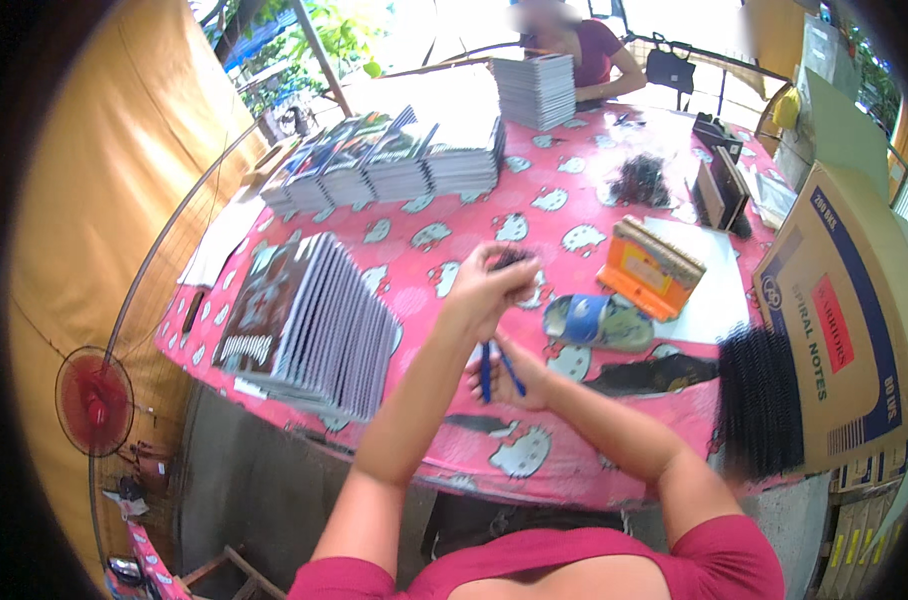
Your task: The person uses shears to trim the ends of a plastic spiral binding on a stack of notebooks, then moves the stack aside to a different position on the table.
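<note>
Above the middle of the table, my left hand point(486, 290) is closed, with dark bits point(511, 260) showing at its curled fingers; what they are is not clear. Just below it, my right hand point(519, 385) grips a pair of blue-handled pliers point(487, 372). The two handles spread across the palm, and the head of the tool is hidden behind my left hand and wrist. To the left stands a stack of spiral notebooks point(314, 320) with dark covers. Right of my hands lie a blue and green slipper-shaped thing point(599, 322) and an orange stand-like box point(649, 270).
Pink cat-print cloth point(454, 225) covers the table. Rows of notebooks point(384, 165) and a tall stack point(536, 92) stand farther back, near a seated person point(599, 60). Black coils point(759, 400) stand beside a large cardboard box point(834, 330). A red fan point(96, 400) is at left.
</note>
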Demonstrator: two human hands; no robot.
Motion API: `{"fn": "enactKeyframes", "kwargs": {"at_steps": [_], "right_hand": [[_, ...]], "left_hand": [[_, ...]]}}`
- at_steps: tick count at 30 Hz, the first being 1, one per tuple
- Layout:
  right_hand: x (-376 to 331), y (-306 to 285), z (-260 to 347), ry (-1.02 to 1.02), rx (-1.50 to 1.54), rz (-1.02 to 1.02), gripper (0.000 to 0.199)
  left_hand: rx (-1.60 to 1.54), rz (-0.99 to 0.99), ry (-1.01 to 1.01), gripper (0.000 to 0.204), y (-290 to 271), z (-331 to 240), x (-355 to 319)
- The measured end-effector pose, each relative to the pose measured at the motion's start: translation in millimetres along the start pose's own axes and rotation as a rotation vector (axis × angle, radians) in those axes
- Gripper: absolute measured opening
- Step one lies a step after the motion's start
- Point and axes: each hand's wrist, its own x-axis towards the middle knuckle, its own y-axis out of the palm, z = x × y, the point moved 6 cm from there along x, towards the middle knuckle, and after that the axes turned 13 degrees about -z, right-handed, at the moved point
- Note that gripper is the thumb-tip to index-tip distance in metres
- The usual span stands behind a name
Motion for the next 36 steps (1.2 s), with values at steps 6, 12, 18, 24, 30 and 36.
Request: {"fn": "enactKeyframes", "kwargs": {"at_steps": [6,12,18,24,30,36], "right_hand": [[0.4,3.7,-11.3,0.079,0.088,-0.089,0.073],[14.7,-3.7,-13.8,-0.111,-0.026,-0.193,0.065],[56.7,-13.9,-44.0,0.006,-0.115,-0.160,0.070],[22.9,-25.4,12.8,-0.067,0.034,-0.237,0.070],[-3.2,7.6,11.4,0.055,0.026,-0.111,0.068],[-10.7,-18.9,29.7,-0.160,-0.093,-0.137,0.041]], "left_hand": [[0.127,0.053,0.195,0.041,144.4,-22.4,197.1],[0.660,-0.343,0.970,0.045,259.7,-47.3,302.9],[1.336,0.402,0.858,0.040,321.6,0.0,392.9],[1.602,0.747,0.427,0.076,335.9,32.8,353.2],[1.449,0.465,1.031,0.084,279.3,-37.7,285.6],[1.672,0.407,1.260,0.073,213.8,-171.7,94.4]]}}
